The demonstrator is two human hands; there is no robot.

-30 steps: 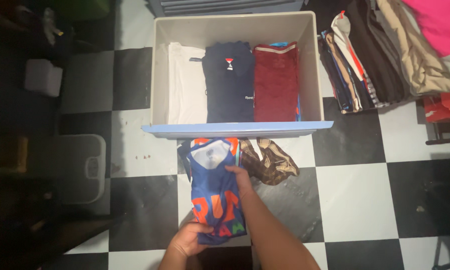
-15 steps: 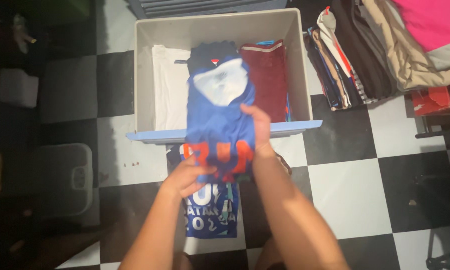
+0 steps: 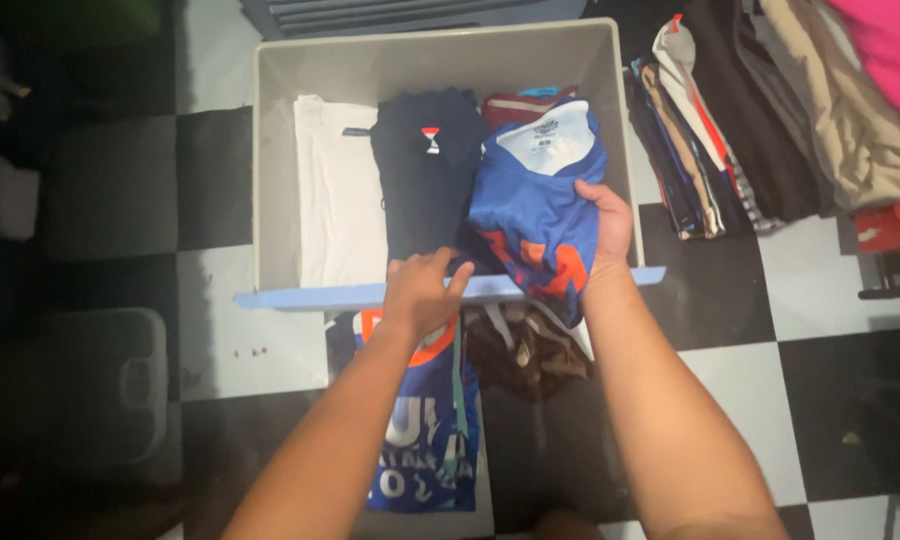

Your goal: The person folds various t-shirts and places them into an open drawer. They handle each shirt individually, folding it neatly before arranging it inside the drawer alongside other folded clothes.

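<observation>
Folded blue jersey (image 3: 535, 205) sits half inside the grey drawer (image 3: 270, 150), over its right column beside the navy shirt (image 3: 425, 175). Right hand (image 3: 605, 225) grips its edge, steadying it; left hand (image 3: 420, 290), fingers spread loose, rests on the front lip.

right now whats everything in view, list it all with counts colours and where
folded blue shirt: 1, blue with orange print, held over the right end of the drawer
drawer: 1, grey with pale blue front edge, open, top centre
white shirt: 1, white, folded, left in the drawer
navy shirt: 1, dark navy, folded, middle of the drawer
maroon garment: 1, dark red, mostly under the blue shirt
second blue shirt: 1, blue, on the floor under the arms
plaid garment: 1, brown, crumpled on the floor
clothes pile: mixed colours, top right
checkered floor: black and white
left hand: at the drawer's front edge
right hand: grips the folded blue shirt
</observation>
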